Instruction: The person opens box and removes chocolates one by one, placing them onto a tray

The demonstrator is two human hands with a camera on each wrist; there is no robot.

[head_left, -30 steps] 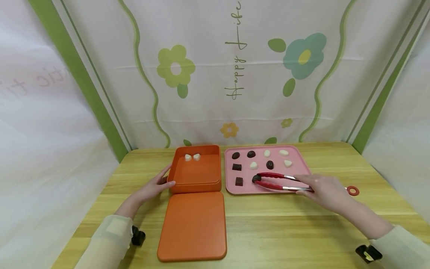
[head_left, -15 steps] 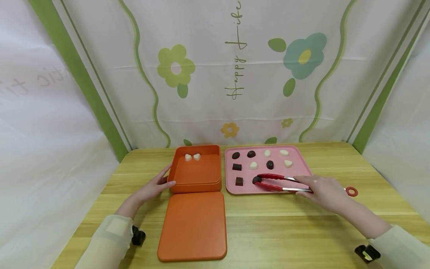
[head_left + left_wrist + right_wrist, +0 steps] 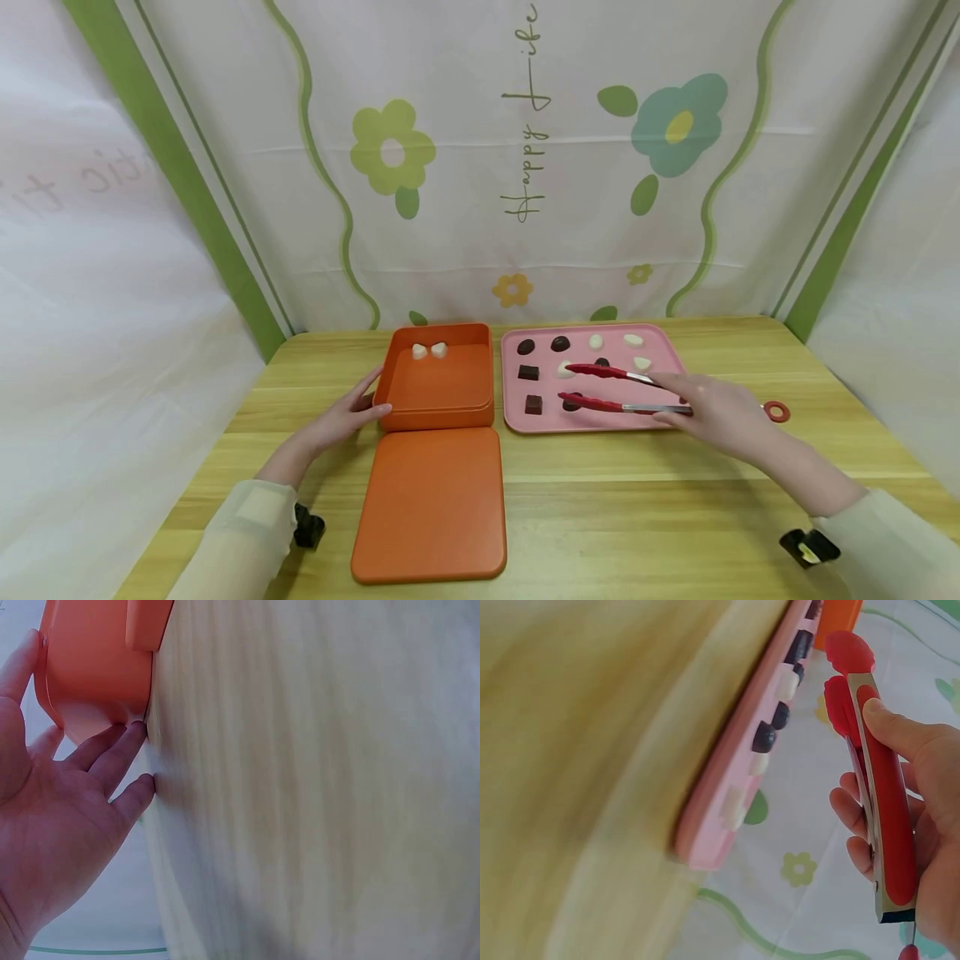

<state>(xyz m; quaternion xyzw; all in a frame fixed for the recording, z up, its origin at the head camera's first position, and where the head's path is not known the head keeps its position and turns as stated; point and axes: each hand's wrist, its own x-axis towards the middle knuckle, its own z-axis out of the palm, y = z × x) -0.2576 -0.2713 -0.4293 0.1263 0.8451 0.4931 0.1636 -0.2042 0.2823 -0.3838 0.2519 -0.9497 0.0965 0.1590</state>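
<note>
My right hand [image 3: 723,417] grips a pair of red-tipped metal tongs [image 3: 885,802]. Their tips are spread apart over the pink tray [image 3: 517,423], holding nothing. Beneath the lower tip, partly hidden, lies a dark shell-like chocolate [image 3: 572,402]. The upper tip partly covers a white chocolate [image 3: 564,368] and a dark one behind it. On the left, my left hand [image 3: 347,418] touches the side of the orange box [image 3: 438,419], its thumb at the near left corner. In the left wrist view, the fingers [image 3: 116,761] extend against the box's wall. Two white chocolates [image 3: 429,351] sit inside, at the back.
The orange lid [image 3: 430,508] lies flat in front of the box. Several other dark and white chocolates [image 3: 528,372] are spread in rows on the tray. A patterned curtain [image 3: 465,208] stands behind the wooden table [image 3: 622,517].
The tongs' tips have parted from around the dark shell-like chocolate and lifted, leaving it on the tray. My right hand has shifted slightly left and up. My left hand has stayed put.
</note>
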